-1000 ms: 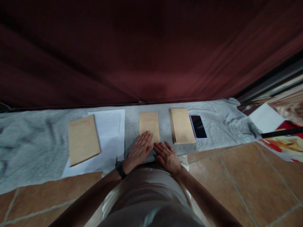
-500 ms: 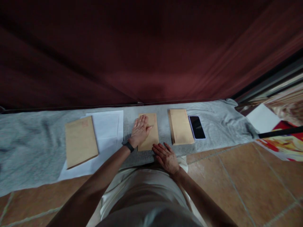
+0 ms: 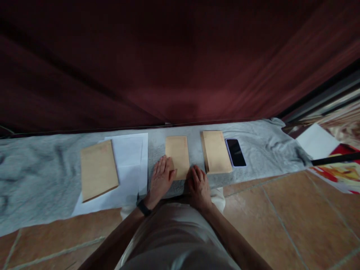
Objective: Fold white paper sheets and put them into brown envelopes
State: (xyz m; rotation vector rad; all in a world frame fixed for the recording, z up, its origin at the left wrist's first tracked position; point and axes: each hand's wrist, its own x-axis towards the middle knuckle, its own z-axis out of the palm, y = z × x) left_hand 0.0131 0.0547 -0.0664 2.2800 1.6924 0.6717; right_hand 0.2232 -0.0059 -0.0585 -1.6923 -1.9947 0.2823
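Observation:
A single tan envelope [image 3: 178,154] lies on a grey cloth [image 3: 42,168] in front of me. My left hand [image 3: 161,180], with a black band at the wrist, rests flat at the envelope's near left corner, fingers stretched out. My right hand [image 3: 198,186] lies at the near right corner, fingers extended beside the envelope's edge. Neither hand grips anything.
A stack of tan envelopes [image 3: 215,151] sits right of the single one, with a dark phone [image 3: 235,152] beside it. At the left another tan envelope [image 3: 98,169] lies on white paper sheets [image 3: 131,161]. A dark red curtain [image 3: 180,63] hangs behind. Tiled floor [image 3: 284,213] lies nearer me.
My left hand slid up over the envelope, then came back to its near left corner. My right hand shifted slightly forward to the near right corner.

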